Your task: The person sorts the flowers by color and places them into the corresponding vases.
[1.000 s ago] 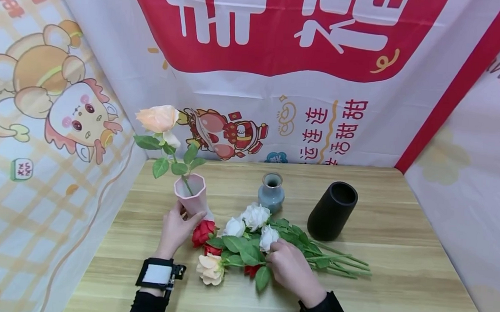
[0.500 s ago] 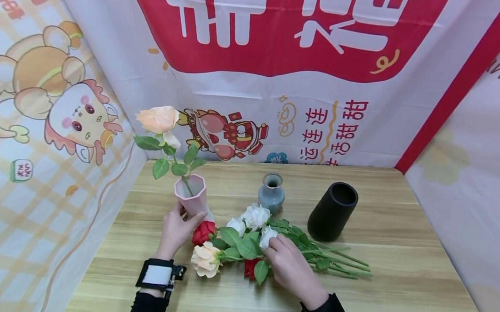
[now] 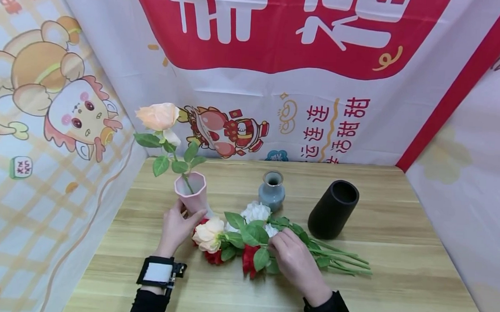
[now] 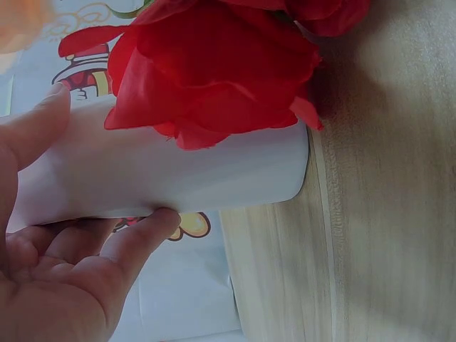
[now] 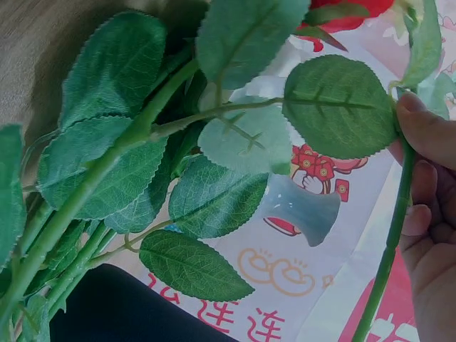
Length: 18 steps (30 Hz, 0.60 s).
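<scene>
My left hand (image 3: 179,227) grips the lower part of a pink faceted vase (image 3: 193,199), thumb on one side and fingers on the other. A peach rose (image 3: 157,117) stands tilted left in that vase. My right hand (image 3: 297,262) pinches a green stem (image 5: 399,214) between thumb and fingertips, over a pile of artificial roses. At the pile's left end is a cream rose (image 3: 208,234), raised over a red rose (image 4: 214,71) beside the vase. Another red rose (image 3: 249,261) and a white rose (image 3: 255,212) lie nearer my right hand. Leaves hide parts of several flowers.
Behind the pile stands a small blue-grey vase (image 3: 272,193). A tall black vase (image 3: 333,210) is to its right, near the bundled stems (image 3: 346,260). Printed cloth (image 3: 236,87) hangs along the back and sides of the wooden table (image 3: 417,287).
The cream rose has risen and moved away from the table's front, now covering part of the red rose by the vase. Leaves shifted with it. My left hand stays on the pink vase.
</scene>
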Tool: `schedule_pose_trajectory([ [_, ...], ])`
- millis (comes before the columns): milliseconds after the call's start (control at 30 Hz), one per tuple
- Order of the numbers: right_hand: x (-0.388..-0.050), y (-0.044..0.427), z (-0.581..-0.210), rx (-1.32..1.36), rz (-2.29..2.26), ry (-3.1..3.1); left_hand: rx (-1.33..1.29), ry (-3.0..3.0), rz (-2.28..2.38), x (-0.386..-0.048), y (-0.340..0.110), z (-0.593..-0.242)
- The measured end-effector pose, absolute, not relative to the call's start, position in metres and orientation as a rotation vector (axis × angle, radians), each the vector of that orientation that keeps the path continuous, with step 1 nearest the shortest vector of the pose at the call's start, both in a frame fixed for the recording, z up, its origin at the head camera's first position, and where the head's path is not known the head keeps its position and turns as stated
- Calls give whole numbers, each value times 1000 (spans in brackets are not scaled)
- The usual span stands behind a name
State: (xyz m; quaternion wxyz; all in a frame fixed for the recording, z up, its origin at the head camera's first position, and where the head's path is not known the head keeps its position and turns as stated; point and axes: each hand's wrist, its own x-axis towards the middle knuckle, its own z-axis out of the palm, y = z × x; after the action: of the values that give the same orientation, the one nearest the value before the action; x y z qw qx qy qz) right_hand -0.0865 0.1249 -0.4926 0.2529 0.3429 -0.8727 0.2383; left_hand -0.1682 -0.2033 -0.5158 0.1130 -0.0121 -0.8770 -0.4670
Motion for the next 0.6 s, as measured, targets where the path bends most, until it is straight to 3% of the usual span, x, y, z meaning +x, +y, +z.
schedule_pose_trajectory([
  [600,-91,130,-479,897,736,-2321,49,-2569,-1446,-170,-202,-516],
])
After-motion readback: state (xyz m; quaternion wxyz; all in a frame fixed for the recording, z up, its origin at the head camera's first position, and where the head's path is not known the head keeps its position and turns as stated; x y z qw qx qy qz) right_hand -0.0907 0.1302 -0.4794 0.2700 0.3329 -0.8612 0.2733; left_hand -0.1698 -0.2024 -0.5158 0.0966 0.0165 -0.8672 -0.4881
